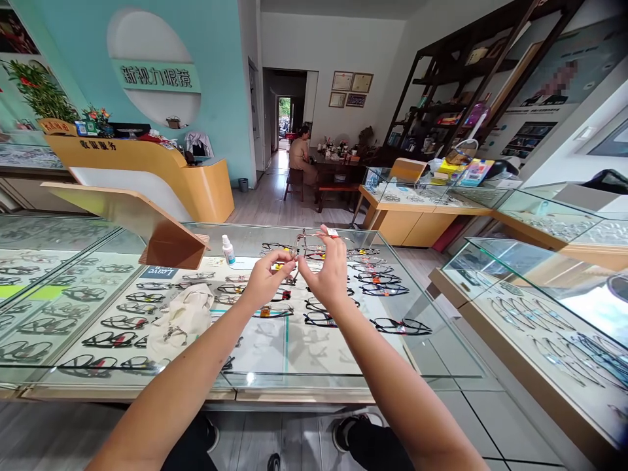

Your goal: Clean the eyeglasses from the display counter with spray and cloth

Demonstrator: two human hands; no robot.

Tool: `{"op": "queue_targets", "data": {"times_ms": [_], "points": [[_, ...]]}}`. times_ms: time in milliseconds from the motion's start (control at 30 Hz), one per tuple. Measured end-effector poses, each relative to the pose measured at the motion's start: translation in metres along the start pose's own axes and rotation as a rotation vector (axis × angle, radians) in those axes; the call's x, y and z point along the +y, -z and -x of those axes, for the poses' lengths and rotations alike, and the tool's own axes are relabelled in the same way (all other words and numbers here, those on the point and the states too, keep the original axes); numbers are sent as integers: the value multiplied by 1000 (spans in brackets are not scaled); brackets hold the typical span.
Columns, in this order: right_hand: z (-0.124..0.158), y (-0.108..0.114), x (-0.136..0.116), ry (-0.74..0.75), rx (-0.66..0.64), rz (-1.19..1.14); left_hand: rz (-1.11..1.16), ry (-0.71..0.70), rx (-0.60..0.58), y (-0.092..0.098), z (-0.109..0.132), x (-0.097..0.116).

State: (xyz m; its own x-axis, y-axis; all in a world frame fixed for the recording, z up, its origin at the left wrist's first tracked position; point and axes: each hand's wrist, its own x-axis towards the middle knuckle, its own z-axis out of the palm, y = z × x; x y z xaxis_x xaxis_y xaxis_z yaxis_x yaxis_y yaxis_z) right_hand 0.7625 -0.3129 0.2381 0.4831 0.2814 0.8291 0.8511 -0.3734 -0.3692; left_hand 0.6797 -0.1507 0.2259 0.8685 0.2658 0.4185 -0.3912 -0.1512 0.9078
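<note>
Above the glass counter (314,383) I hold a pair of thin-framed eyeglasses (301,243) in both hands. My left hand (269,278) pinches the frame from the left, near its lower part. On the other side my right hand (328,269) grips it, fingers raised along a temple with a small white tag. The fingers partly hide the lenses. Below lie rows of eyeglasses (381,288), several with coloured tags. Left of my forearm is a crumpled cream cloth (184,320); a white spray bottle (228,250) stands farther back.
A wooden-backed stand (169,242) rises at the counter's left. More glass showcases (534,327) stand to the right. Farther off, a seated person (301,157) is at a dark table (333,159). A yellow reception desk (210,190) is at the back left.
</note>
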Motion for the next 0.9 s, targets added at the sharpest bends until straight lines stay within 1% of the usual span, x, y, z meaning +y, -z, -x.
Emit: {"op": "queue_targets", "data": {"times_ms": [167,300,367,500,600,700,800,900], "points": [[-2,3,3,32,-23,43,41,21,28,-1,0,-1],[-6,6,10,76,-64,60,88,41,103,2,-4,-1],[-7,6,14,69,-98,70,128,53,148,6,-7,0],[-4,1,21,9,-246,91,203,55,264,16,-12,0],[-1,-3,24,-17,-381,113,211,46,309,20,-14,-1],[0,-2,25,-30,-461,163,180,33,285,20,-13,-1],[-2,1,19,0,-422,162,114,14,205,17,-12,1],[-2,2,7,66,-392,13,70,-10,142,14,-10,3]]}}
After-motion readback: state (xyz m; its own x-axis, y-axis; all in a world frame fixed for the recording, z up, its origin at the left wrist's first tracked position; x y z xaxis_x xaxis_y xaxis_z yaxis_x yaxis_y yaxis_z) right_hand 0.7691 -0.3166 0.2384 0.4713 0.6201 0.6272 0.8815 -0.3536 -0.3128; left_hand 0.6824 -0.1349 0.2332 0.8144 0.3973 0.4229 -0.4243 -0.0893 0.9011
